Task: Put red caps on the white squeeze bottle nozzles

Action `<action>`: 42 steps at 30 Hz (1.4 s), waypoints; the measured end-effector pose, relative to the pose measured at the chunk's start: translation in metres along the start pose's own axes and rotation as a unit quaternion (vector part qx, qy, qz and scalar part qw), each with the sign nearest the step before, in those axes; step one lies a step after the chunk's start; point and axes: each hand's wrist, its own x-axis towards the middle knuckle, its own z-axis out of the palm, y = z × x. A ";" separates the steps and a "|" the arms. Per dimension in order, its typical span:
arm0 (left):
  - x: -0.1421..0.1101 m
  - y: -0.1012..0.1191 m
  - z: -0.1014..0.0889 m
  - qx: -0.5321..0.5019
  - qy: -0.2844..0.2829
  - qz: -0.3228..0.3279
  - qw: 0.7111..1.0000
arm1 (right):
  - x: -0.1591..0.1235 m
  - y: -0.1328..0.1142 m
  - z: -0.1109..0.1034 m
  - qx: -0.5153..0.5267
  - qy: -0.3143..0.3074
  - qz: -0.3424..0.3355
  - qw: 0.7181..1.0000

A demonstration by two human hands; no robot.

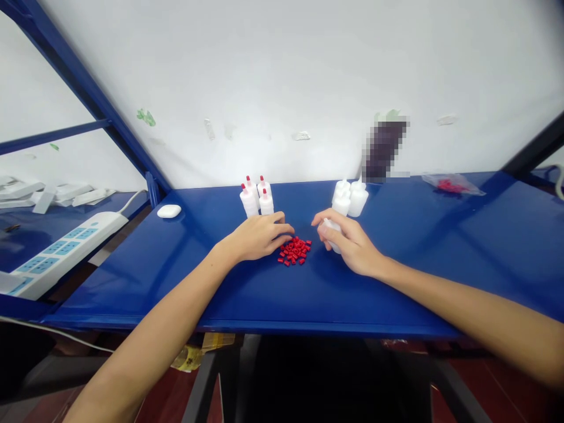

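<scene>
My right hand (352, 241) is wrapped round a small white squeeze bottle (333, 230), which tilts a little and is partly covered by the fingers. Just left of it, a loose pile of small red caps (297, 251) lies on the blue table. My left hand (263, 236) reaches to the pile's upper left edge, palm down, with its fingers bent and apart; no cap shows between them. Behind that hand stand several white bottles with red tips (249, 202). Several white bottles without red caps (358, 200) stand upright behind my right hand.
The blue table (396, 305) backs onto a white wall. A clear bag of red caps (452, 184) lies far right. At left are a white rounded case (169, 211) and a power strip (74, 249). A pixelated dark object (384, 150) leans on the wall.
</scene>
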 end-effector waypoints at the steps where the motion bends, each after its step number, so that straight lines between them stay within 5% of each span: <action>1: 0.000 -0.001 0.000 -0.003 -0.006 0.001 1.000 | 0.000 -0.001 0.000 -0.003 -0.001 0.003 1.000; 7: 0.007 -0.006 0.003 -0.042 -0.012 -0.006 0.999 | 0.002 -0.005 0.001 -0.030 0.004 -0.009 1.000; 10: 0.011 0.002 0.001 -0.109 0.064 -0.011 0.992 | 0.003 -0.007 0.000 -0.047 -0.006 -0.026 0.999; 13: 0.014 0.020 -0.004 -0.250 0.155 -0.019 0.956 | 0.004 -0.009 -0.001 -0.132 -0.019 -0.028 0.991; 16: 0.016 0.038 -0.008 -0.332 0.189 -0.027 0.924 | 0.003 -0.011 -0.001 -0.266 -0.035 -0.026 0.963; 19: 0.017 0.046 -0.007 -0.329 0.203 -0.030 0.922 | 0.002 -0.013 -0.001 -0.327 -0.051 -0.014 0.944; 32: 0.015 0.043 0.004 -0.275 0.232 -0.015 0.933 | 0.003 -0.015 0.002 -0.347 -0.051 0.005 0.936; 42: 0.018 0.052 0.002 -0.396 0.188 -0.028 0.899 | 0.004 -0.016 -0.004 -0.206 -0.085 0.016 0.975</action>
